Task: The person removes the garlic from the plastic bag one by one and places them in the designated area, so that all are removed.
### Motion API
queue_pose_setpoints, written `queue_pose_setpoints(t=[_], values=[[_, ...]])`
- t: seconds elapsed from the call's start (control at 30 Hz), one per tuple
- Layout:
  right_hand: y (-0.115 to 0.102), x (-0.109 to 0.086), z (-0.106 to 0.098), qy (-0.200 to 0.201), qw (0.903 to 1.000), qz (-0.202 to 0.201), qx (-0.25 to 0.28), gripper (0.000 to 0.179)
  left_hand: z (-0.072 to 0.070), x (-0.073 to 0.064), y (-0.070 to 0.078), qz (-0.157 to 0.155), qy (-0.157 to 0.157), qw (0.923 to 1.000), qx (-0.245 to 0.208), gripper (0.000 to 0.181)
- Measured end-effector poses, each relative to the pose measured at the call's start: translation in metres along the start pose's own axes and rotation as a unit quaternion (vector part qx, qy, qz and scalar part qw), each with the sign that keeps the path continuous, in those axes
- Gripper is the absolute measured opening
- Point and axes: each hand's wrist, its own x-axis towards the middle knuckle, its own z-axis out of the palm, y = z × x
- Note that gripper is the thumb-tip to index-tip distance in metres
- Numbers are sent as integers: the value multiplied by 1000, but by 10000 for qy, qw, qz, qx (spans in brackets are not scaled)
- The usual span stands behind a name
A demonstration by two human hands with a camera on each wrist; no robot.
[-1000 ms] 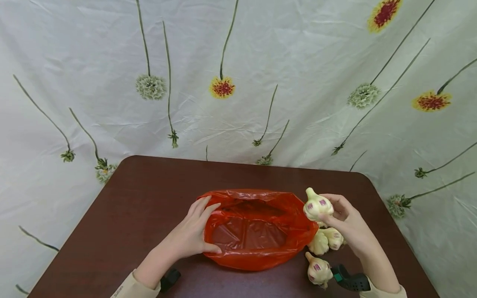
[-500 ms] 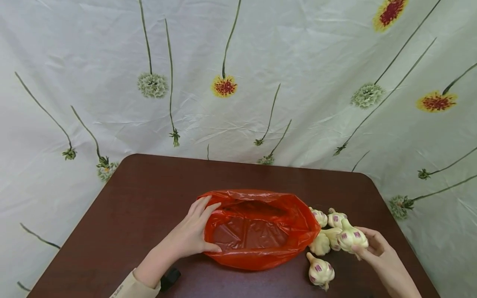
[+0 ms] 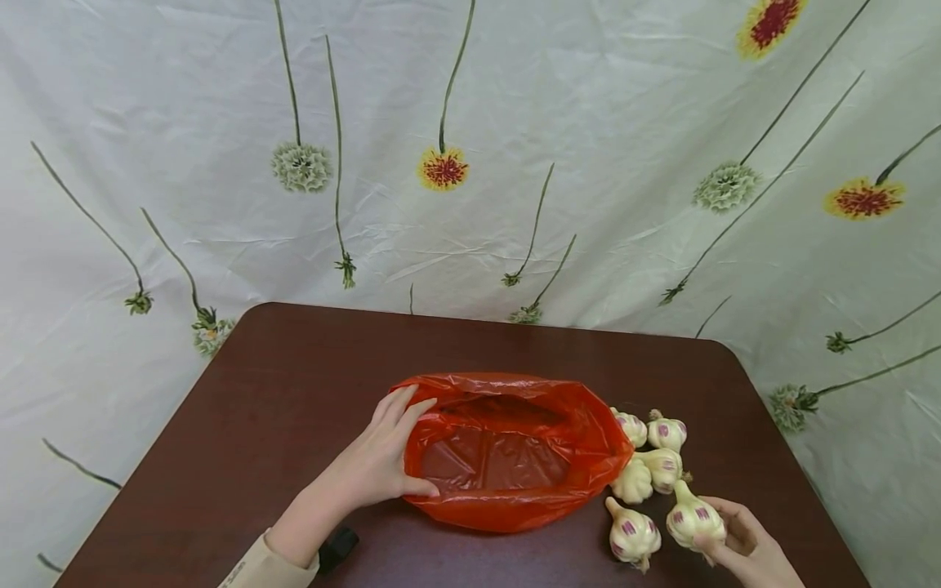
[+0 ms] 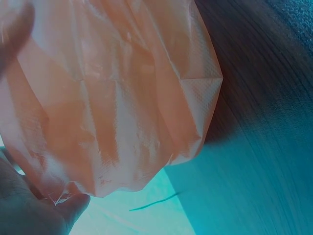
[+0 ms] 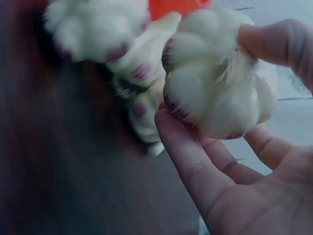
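A red plastic bag (image 3: 507, 510) stands on the table with its mouth wide and facing up. My left hand (image 3: 375, 465) holds its left end, thumb over the near rim and fingers over the far rim; the bag's side (image 4: 117, 122) fills much of the left wrist view. Between thumb and fingertips, my right hand (image 3: 750, 543) grips a garlic bulb (image 3: 694, 518), its stem pointing up in the head view. The bulb (image 5: 215, 78) shows its root end in the right wrist view. Several loose garlic bulbs (image 3: 665, 467) lie right of the bag.
The dark brown table (image 3: 309, 359) has rounded far corners and backs onto a pale flowered cloth (image 3: 470, 245). One bulb (image 3: 634, 535) lies nearer the front, just left of the held one. A small black object (image 3: 338, 549) sits by the left wrist.
My right hand has carried the garlic bulb from above the bag's right corner to the right and down toward the near side. My left hand stays at the bag.
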Motion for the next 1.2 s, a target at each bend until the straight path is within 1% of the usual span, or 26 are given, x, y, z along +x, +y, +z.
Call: queue_pose_setpoints(t=[0.07,0.17,0.23,0.3,0.33,0.4,0.47,0.53,0.63,0.73,0.93,1.07,1.2], values=[[10,0,1,-125,9996,-197,151,37,0,0,0,11,21,10000,2,104],[18,1,0,-506,9980,-273,246,42,0,1,0,12,29,10000,34,105],[20,3,-1,-868,9958,-194,218,38,0,1,0,1,14,10000,59,105],[19,5,-1,-1034,9946,-40,113,35,0,1,0,-18,-8,10000,86,105],[18,6,-1,-1058,9944,36,57,36,0,1,0,-20,-17,9999,98,104],[17,7,0,-1096,9938,162,-64,48,0,1,-1,-27,-30,9999,96,104],[15,7,2,-996,9944,218,-276,61,1,1,-1,-26,-25,10000,93,104],[13,7,4,-854,9946,321,-495,68,1,1,-1,-30,-25,10000,77,104],[10,9,8,-565,9935,482,-861,71,0,1,0,-55,-32,10000,52,104],[7,11,11,-365,9914,639,-1078,74,0,0,1,-109,-78,9999,11,102],[5,15,9,-377,9875,877,-1251,83,-1,0,2,-93,-110,9999,-57,101],[0,13,7,-334,9867,776,-1387,81,0,0,1,-32,-64,10000,-24,101],[-10,10,6,-182,9893,592,-1320,78,-1,-1,2,-16,-37,10000,-16,101]])
